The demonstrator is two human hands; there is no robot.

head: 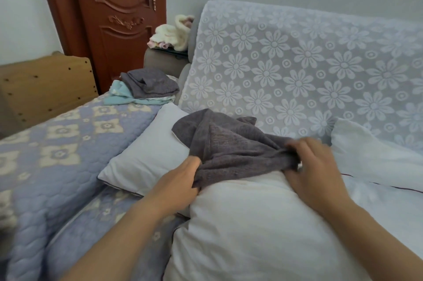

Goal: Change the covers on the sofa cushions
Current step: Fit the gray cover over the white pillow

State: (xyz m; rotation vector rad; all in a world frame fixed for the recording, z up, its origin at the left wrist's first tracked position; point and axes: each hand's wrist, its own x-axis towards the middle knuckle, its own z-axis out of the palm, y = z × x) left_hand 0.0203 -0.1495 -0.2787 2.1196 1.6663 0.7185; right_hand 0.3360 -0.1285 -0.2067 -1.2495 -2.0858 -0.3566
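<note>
Progress: early to middle, by judgement. Three bare white cushion inners lie on the sofa seat (57,143), which carries a lilac quilted throw; none wears a finished cover.

Item 1, near cushion (251,223): white, plump, at the front edge of the seat. Its far end is capped by the grey cover (229,143), which reaches only a short way down; most of the inner shows bare.

Item 2, grey cover: dark grey-mauve, coarse woven texture, limp and bunched, with a pale lining visible at its left edge. Its loose far part lies over the second cushion (146,155) and against the lace-draped sofa back (297,63).

Item 3, left hand (180,182): fingers curled into the cover's open edge at the cushion's left side, gripping cloth.

Item 4, right hand (315,164): blurred; thumb and fingers seem to pinch the cover's edge at the right side.

Item 5, third cushion (370,150): white, bare, at the right, leaning on the sofa back.

Item 6, folded pile (146,88): grey and pale blue cloth, stacked at the far corner of the seat, likely further covers.

Remaining, by judgement: whether this cover is going on or coming off cannot be told; the other two cushions stand uncovered.
</note>
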